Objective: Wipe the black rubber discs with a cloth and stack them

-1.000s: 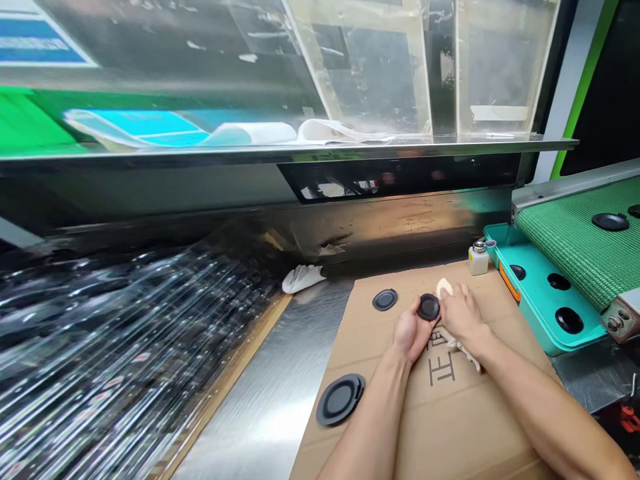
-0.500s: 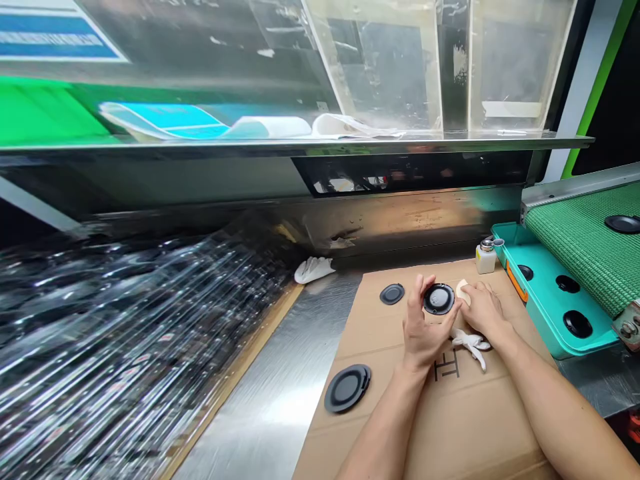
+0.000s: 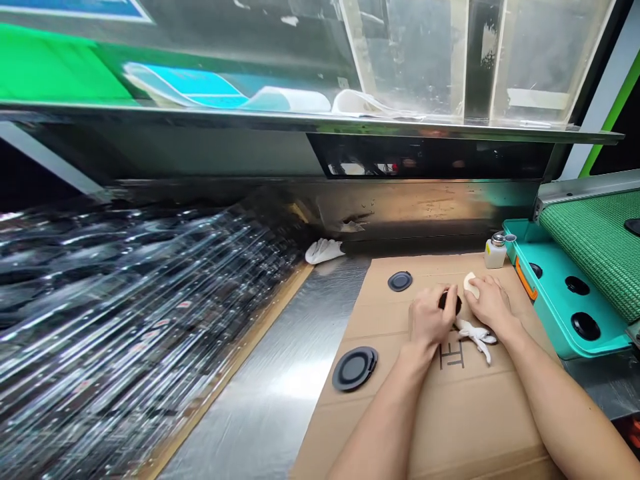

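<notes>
Over the cardboard sheet (image 3: pixel 380 427), my left hand (image 3: pixel 431 319) is closed on a round black plastic lid (image 3: pixel 451 303), which it partly covers. Close beside it, my right hand (image 3: pixel 489 303) pinches a cream-coloured wiping pad (image 3: pixel 471 285). Below the hands lies a crumpled white glove (image 3: pixel 476 335), near black marker lines on the cardboard. Two more dark round lids rest on the sheet: a smaller one (image 3: pixel 400 281) towards the back and a larger one (image 3: pixel 355 369) at the left.
A teal bin (image 3: pixel 555 327) with several black round parts stands at the right, under a green conveyor belt (image 3: pixel 595 247). Beside it is a white pump bottle (image 3: pixel 495 252). Many clear plastic trays (image 3: pixel 165 333) fill the left. A metal shelf (image 3: pixel 310 123) crosses above.
My left hand has turned the lid, so its pale inner face is hidden and a dark side shows. The right hand still holds the pad. The whole view has shifted slightly.
</notes>
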Available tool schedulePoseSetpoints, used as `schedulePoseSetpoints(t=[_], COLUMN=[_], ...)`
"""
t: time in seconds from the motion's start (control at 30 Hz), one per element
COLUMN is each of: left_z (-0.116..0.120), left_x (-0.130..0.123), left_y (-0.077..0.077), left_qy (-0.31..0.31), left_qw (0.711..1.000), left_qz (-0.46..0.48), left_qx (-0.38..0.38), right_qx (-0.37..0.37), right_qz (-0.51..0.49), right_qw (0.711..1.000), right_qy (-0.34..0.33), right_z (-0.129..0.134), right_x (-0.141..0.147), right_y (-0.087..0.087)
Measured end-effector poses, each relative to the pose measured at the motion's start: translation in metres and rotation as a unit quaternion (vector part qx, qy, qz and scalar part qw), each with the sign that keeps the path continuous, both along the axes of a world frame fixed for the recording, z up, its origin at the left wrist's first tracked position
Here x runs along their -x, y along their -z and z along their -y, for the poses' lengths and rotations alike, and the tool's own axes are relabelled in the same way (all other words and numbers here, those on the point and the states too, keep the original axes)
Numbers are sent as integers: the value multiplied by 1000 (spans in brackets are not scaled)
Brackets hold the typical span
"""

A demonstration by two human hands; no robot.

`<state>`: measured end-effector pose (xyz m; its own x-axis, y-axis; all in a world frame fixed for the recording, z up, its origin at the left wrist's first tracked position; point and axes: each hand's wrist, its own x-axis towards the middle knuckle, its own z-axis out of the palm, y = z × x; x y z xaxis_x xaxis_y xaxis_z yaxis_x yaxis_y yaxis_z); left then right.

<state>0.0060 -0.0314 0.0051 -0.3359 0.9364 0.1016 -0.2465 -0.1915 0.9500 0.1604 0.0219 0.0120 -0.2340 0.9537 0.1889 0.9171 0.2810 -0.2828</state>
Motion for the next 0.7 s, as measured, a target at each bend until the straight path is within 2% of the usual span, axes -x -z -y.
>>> schedulePoseSetpoints(t=[0.1, 0.17, 0.3, 0.4, 0.5, 0.6, 0.7], left_z=[-11, -12, 3, 8, -4, -29, -55], left_x=[9, 13, 14, 25, 54, 89, 114], left_y=[8, 12, 17, 15, 2, -12, -17], left_qy=[-60, -73, 5, 33, -35, -99, -68], left_qw=[985, 974, 954, 928, 906, 846, 789], left_qz=[-159, -214, -301, -371, -421, -516, -592], left_qx=[31, 28, 15, 6, 19, 96, 151], right_qx=[-15, -18, -24, -17, -1, 7, 4], right_qz=[-5, -9, -16, -15, -14, -13, -15], right_qw=[1000, 1000, 1000, 1000, 1000, 1000, 1000], right_qy=[3, 2, 0, 3, 5, 7, 10], right_z=[0, 0, -2, -2, -1, -1, -1], right_x=[-1, -2, -1, 0, 1, 2, 5], right_y=[3, 5, 7, 7, 6, 5, 6])
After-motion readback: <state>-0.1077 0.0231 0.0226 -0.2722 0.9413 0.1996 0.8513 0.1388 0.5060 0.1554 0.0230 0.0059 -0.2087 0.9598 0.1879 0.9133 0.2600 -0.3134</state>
